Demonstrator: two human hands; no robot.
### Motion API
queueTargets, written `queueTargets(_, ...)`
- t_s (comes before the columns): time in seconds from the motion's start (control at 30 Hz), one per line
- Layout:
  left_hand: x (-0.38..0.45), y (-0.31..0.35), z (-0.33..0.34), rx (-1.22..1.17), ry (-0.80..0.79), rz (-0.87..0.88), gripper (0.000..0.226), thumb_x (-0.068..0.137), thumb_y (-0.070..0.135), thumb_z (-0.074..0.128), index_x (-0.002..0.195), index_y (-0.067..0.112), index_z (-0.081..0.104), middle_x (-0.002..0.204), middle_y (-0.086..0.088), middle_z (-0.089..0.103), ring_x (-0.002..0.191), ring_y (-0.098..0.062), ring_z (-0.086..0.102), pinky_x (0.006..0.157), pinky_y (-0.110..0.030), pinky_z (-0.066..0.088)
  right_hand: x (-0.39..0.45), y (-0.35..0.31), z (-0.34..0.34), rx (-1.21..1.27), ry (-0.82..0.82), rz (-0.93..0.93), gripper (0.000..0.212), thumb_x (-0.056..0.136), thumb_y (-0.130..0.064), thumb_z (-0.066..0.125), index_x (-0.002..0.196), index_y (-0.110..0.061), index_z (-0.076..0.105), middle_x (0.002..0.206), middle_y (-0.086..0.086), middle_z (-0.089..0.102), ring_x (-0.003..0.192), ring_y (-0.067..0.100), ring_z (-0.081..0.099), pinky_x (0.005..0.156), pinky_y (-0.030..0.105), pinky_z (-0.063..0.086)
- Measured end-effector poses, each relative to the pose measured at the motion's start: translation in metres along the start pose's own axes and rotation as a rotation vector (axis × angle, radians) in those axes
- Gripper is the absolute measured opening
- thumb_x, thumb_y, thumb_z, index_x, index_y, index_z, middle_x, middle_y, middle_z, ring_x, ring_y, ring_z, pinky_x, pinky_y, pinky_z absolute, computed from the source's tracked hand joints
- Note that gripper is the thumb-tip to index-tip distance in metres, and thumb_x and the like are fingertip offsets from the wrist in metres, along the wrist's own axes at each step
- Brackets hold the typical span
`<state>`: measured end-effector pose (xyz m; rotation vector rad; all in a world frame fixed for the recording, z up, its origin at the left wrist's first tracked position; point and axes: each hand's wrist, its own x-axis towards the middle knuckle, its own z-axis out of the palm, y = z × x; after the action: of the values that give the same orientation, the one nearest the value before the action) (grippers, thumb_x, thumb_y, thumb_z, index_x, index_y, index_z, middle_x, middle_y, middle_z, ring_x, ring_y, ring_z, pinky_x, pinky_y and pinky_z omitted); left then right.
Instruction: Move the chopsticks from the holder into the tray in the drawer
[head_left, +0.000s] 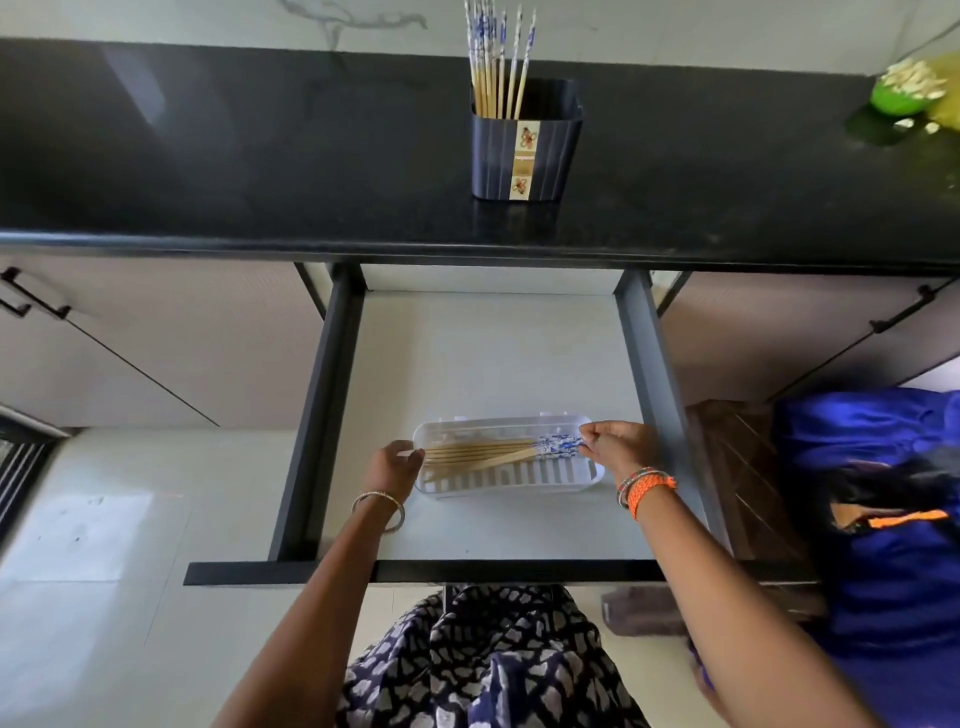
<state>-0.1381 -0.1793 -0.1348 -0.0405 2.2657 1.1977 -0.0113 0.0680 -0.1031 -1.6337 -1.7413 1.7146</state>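
overhead, the left hand (396, 462) gripped the left end of the clear tray (519, 480) in the open drawer (498, 358). the right hand (618, 447) pinched the patterned ends of chopsticks (483, 453) lying in the tray. remaining chopsticks (498, 78) stood upright in the holder (524, 148) on the countertop (234, 156).

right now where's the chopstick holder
In the head view, the holder stands on the black counter, behind the open drawer, chopsticks upright inside.
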Motion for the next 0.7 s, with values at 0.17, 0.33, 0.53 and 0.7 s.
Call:
queueTargets(0.17, 0.003, 0.0, 0.0, -0.027, 0.004, -0.021, 0.029, 0.085, 0.007, 0.057, 0.112, -0.003, 0.059, 0.103, -0.029, 0.067, 0.094, -0.038, 0.065, 0.083, -0.036, 0.05, 0.004, 0.001, 0.01, -0.438, 0.018, -0.214, 0.019, 0.077, 0.01, 0.059, 0.088, 0.008, 0.075, 0.091, 0.028, 0.073, 0.089, 0.038, 0.07, 0.084, 0.047, 0.057)
queueTargets(0.33, 0.001, 0.001, 0.002, -0.017, 0.026, -0.02, 0.029, 0.085, 0.008, 0.057, 0.112, -0.003, 0.06, 0.1, -0.031, 0.067, 0.087, -0.038, 0.065, 0.08, -0.038, 0.051, -0.012, 0.0, 0.019, -1.064, -0.088, -0.438, 0.026, 0.084, 0.002, 0.047, 0.104, 0.001, 0.063, 0.114, 0.023, 0.062, 0.108, 0.041, 0.06, 0.089, 0.039, 0.049)
queueTargets(0.53, -0.002, 0.002, 0.002, -0.095, -0.015, -0.057, 0.029, 0.089, 0.006, 0.052, 0.117, -0.003, 0.054, 0.085, -0.022, 0.064, 0.068, -0.027, 0.059, 0.069, -0.038, 0.054, -0.022, -0.004, 0.036, -1.406, -0.181, -0.533, 0.029, 0.089, -0.004, 0.052, 0.117, -0.007, 0.059, 0.123, 0.011, 0.061, 0.121, 0.028, 0.057, 0.095, 0.035, 0.047)
queueTargets(0.7, -0.002, 0.001, 0.003, -0.116, -0.042, -0.075, 0.032, 0.09, 0.009, 0.051, 0.12, -0.001, 0.052, 0.096, -0.028, 0.066, 0.075, -0.029, 0.061, 0.079, -0.044, 0.054, -0.02, 0.002, 0.059, -1.398, -0.379, -0.741, 0.046, 0.085, 0.008, 0.048, 0.126, -0.011, 0.058, 0.124, 0.012, 0.063, 0.116, 0.029, 0.06, 0.091, 0.036, 0.05)
